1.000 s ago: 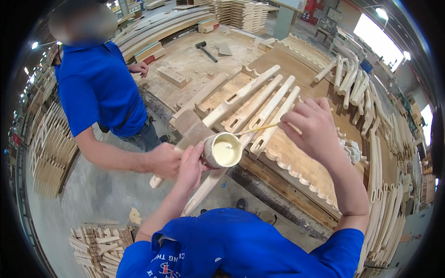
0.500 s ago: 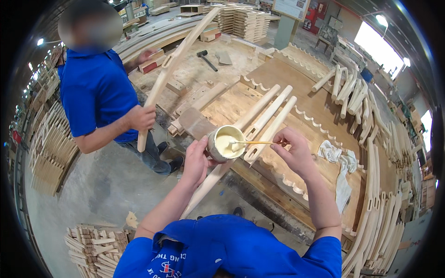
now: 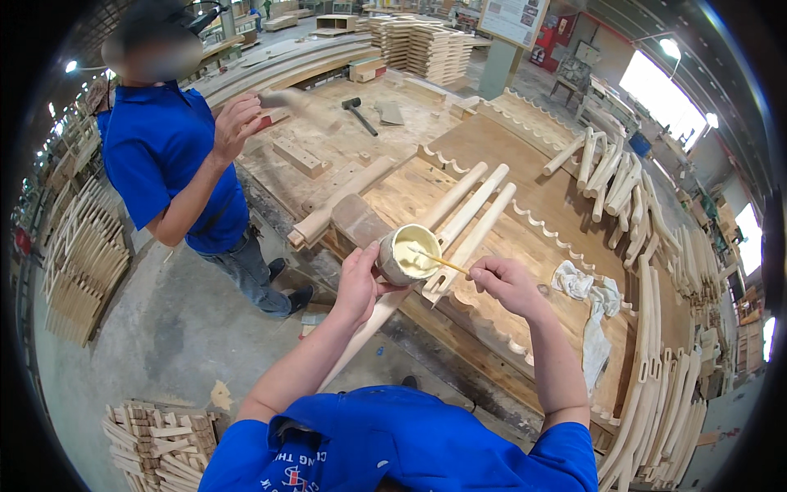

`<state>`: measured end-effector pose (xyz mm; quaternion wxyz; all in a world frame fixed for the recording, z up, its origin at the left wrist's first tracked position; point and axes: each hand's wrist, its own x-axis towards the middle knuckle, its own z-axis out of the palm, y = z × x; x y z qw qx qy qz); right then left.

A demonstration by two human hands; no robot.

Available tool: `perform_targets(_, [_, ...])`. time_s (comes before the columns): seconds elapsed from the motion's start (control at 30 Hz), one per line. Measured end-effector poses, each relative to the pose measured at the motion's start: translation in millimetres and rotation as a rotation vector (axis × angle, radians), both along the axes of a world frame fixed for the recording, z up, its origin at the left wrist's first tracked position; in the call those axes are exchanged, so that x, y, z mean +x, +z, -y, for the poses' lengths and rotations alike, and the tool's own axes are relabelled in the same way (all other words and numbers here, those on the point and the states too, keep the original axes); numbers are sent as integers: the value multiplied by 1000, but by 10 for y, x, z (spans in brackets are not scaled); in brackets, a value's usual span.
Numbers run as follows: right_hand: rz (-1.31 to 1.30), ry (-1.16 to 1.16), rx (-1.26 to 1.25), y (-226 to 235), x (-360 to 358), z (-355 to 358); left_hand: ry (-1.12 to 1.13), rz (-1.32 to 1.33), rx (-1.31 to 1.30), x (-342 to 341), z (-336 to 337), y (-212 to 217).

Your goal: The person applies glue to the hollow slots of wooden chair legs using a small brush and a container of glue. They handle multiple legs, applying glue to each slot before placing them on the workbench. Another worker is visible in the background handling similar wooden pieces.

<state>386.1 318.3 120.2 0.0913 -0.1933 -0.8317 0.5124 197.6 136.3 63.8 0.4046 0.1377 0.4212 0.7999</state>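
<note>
While a round, grey-white cup with a smeared outer wall [image 3: 393,270] is held in the closed grip of the left hand [image 3: 359,280], a thin yellow-brown stick [image 3: 449,264] is pinched between the thumb and fingers of the right hand [image 3: 502,281], to the right of the cup. The cup is partly filled with thick cream-coloured paste [image 3: 419,256], in which the far end of the stick is set. Smooth pale wooden bars with slotted ends [image 3: 474,205] are laid beyond and to the right of the cup. A crumpled white cloth [image 3: 603,306] is placed farther right of the cup; a black-headed mallet [image 3: 362,119] is positioned well beyond it.
</note>
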Motion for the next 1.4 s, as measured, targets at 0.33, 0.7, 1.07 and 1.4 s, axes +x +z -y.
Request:
perform_targets(0.33, [-13, -279, 235, -562, 136, -387, 133, -9, -37, -190, 426, -215])
perform_targets(0.7, [-172, -460, 734, -742, 7, -252, 219, 16, -75, -191, 918, -261])
perform_targets(1.07, [-252, -435, 913, -824, -1, -157, 201, -22, -93, -115, 946, -252])
perform_targets(1.4, [-253, -347, 733, -790, 26, -125, 190, 11, -103, -78, 940, -309])
